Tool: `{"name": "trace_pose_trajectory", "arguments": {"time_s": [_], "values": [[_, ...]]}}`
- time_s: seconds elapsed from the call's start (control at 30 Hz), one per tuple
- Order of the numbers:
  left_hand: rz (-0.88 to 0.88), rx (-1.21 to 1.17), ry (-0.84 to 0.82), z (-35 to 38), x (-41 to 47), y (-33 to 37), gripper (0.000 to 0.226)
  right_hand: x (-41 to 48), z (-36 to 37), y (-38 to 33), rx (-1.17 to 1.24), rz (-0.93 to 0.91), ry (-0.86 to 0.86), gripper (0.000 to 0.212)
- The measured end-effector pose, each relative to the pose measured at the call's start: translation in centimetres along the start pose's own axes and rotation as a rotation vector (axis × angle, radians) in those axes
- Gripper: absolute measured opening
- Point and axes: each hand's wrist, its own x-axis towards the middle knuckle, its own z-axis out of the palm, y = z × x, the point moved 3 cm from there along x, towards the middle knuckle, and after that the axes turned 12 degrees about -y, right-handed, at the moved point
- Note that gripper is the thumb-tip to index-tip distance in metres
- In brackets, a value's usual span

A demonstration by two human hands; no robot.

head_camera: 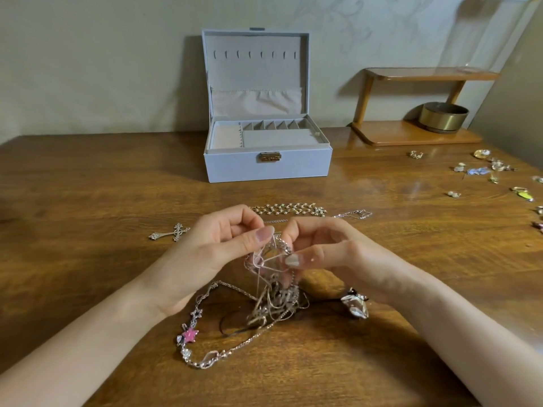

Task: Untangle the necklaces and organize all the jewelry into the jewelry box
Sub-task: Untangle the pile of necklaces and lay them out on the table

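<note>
My left hand and right hand just above the wooden table, curled fingertips pinching the tangled necklaces, exact strands hard to tell, rest trailing below, open jewelry box well behind

A brown wooden table fills the view. At 12 o'clock, against the wall, a pale grey jewelry box stands open with its lid upright. At 1 o'clock a wooden stand rests on the far edge. From 2 to 3 o'clock, small earrings and charms lie scattered near the right side. Near the middle lies a beaded chain, with a thin silver chain just beside it toward 3 o'clock. A cross pendant lies at 9 o'clock. At 6 o'clock the lower part of a tangle of necklaces lies on the wood, with a pink star at 7 o'clock and a clear pendant at 5 o'clock.
</note>
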Motion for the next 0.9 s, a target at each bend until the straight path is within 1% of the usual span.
{"name": "trace_pose_trajectory", "arguments": {"time_s": [0.13, 0.3, 0.43, 0.57, 0.63, 0.73, 0.8, 0.9], "values": [[-0.055, -0.061, -0.034, 0.2, 0.0, -0.1, 0.022, 0.0, 0.1, 0.1, 0.003, 0.011, -0.009, 0.003], [0.011, -0.089, -0.081, 0.3, 0.1, 0.1, 0.017, 0.0, -0.2, 0.0, -0.02, 0.033, 0.046, 0.02], [0.031, -0.106, -0.082, -0.3, 0.0, 0.1, 0.024, -0.1, -0.7, 0.0, -0.023, 0.042, 0.147, 0.021], [0.033, -0.077, -0.097, -0.6, 0.0, 0.0, 0.026, -0.3, -1.0, 0.0, -0.059, 0.052, 0.204, 0.017], [0.029, -0.049, -0.088, -0.6, 0.0, -0.1, 0.025, -0.5, -1.1, -0.2, -0.107, 0.032, 0.231, 0.017], [0.021, 0.023, -0.081, -0.6, 0.0, -0.3, 0.022, -0.6, -1.2, -0.7, -0.156, -0.048, 0.266, 0.016], [0.012, 0.112, -0.05, -0.6, 0.0, -0.5, 0.019, -0.7, -1.3, -0.9, -0.192, -0.085, 0.304, 0.016], [-0.002, 0.302, -0.001, -0.5, 0.1, -0.9, 0.024, -0.8, -1.4, -0.9, -0.182, -0.126, 0.321, 0.015]]}}
